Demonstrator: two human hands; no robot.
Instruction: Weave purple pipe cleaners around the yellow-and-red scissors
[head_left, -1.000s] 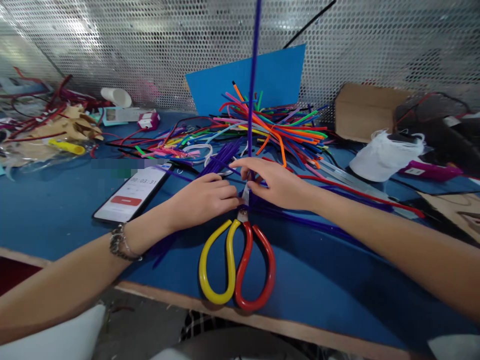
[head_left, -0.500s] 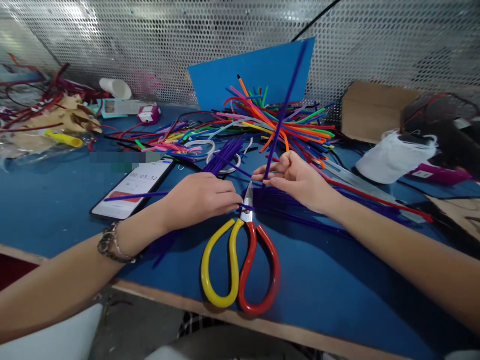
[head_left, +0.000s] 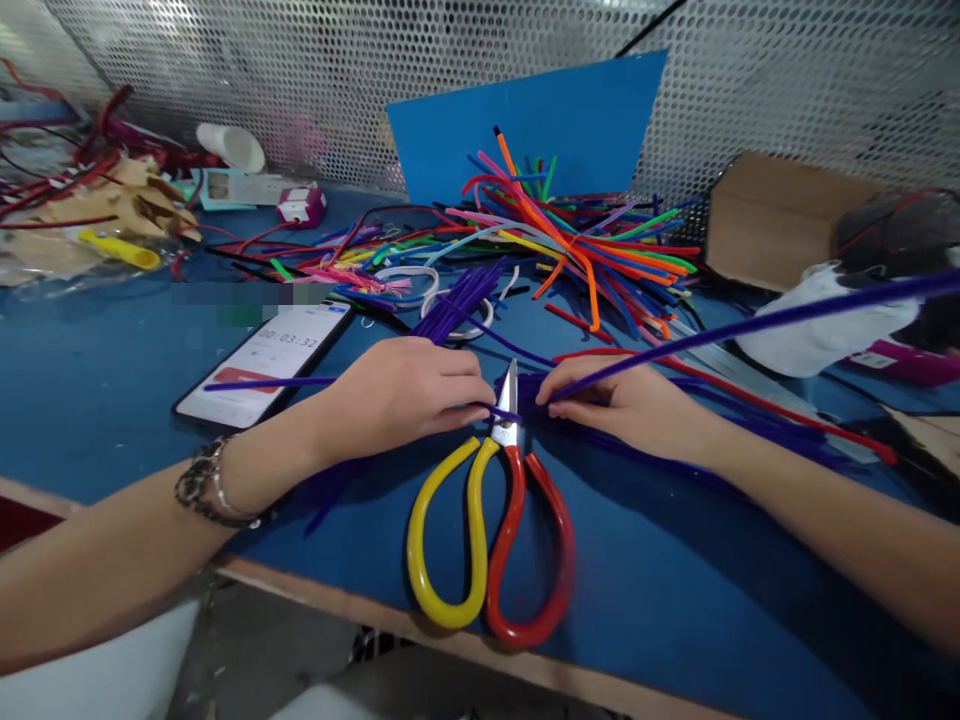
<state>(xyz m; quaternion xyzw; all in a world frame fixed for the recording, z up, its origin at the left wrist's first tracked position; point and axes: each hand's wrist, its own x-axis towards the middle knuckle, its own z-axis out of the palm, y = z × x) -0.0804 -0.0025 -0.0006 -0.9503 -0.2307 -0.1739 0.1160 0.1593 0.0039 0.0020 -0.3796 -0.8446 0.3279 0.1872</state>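
Observation:
My left hand (head_left: 412, 395) is closed in a pinch on a purple pipe cleaner (head_left: 270, 383). One end of it sticks out to the left over the phone, and a short piece crosses the scissors' blades at the fingertips. With thumb and fingers, my right hand (head_left: 637, 405) grips a second purple pipe cleaner (head_left: 750, 325), which slants up to the right edge of the view. Between the hands lie scissors (head_left: 514, 385), blades together, with one yellow and one red handle. Beyond my left hand is a purple pipe cleaner bundle (head_left: 465, 300); more purple stems lie under my right hand.
A phone (head_left: 266, 370) showing a timer lies at left. Behind are a pile of multicoloured pipe cleaners (head_left: 585, 240), a blue board (head_left: 525, 130), white rings and a cardboard box (head_left: 780, 215). A white bundle (head_left: 825, 320) stands at right. The table's wooden edge (head_left: 322, 600) runs along the front.
My right hand has moved lower and nearer the scissors. Its pipe cleaner has swung from nearly upright to slanting far right. My left hand keeps its pinch; the view has shifted slightly.

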